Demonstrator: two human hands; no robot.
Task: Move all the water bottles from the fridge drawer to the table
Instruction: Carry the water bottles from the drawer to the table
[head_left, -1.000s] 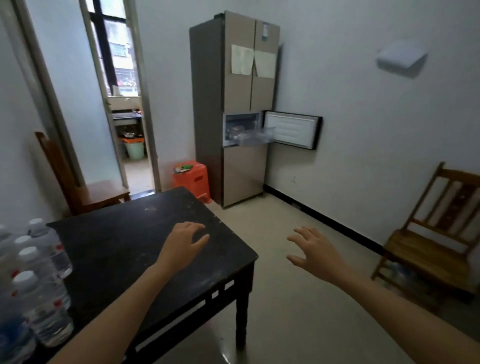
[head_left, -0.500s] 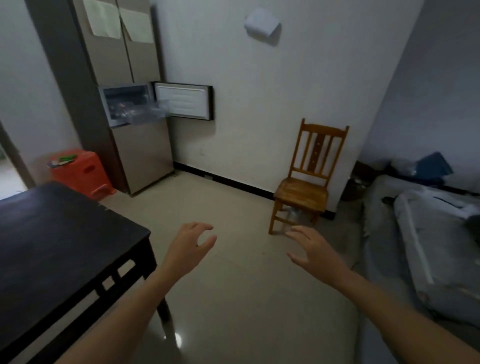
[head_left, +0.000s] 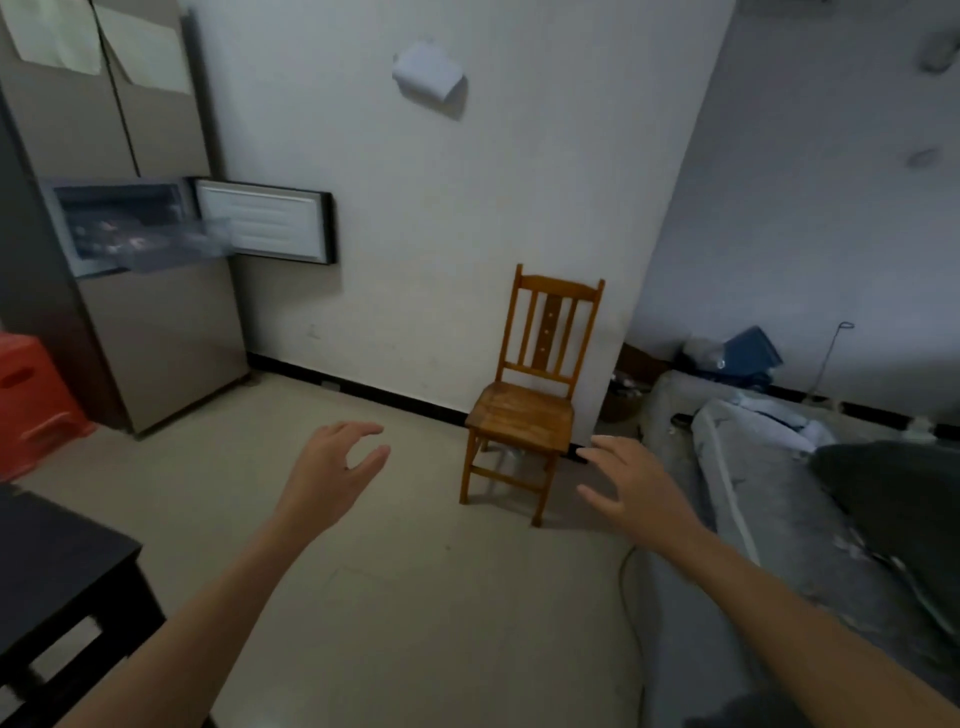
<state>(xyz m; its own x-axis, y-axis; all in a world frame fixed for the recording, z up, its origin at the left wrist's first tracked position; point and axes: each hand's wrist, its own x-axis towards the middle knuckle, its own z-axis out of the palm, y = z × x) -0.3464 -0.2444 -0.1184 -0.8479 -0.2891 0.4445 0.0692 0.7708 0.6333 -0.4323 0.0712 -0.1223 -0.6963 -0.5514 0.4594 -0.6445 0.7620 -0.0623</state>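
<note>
The grey fridge (head_left: 171, 332) stands at the far left with its small middle door (head_left: 265, 221) swung open to the right. A clear drawer (head_left: 171, 244) sticks out of that compartment; blurred shapes lie inside it. A corner of the black table (head_left: 57, 566) shows at the lower left, and no bottles are in view on it. My left hand (head_left: 332, 473) hangs over the floor with loosely curved fingers, holding nothing. My right hand (head_left: 634, 483) is spread and empty, over the floor in front of the chair.
A wooden chair (head_left: 524, 405) stands against the white wall. An orange plastic stool (head_left: 31, 395) sits left of the fridge. A mattress with grey bedding (head_left: 779, 457) fills the right side. Beige floor (head_left: 415, 597) lies between table, fridge and chair.
The view has swung to the right: the bottles on the table and the doorway have left the frame, while the chair and the bedding have come in. Both hands stay empty.
</note>
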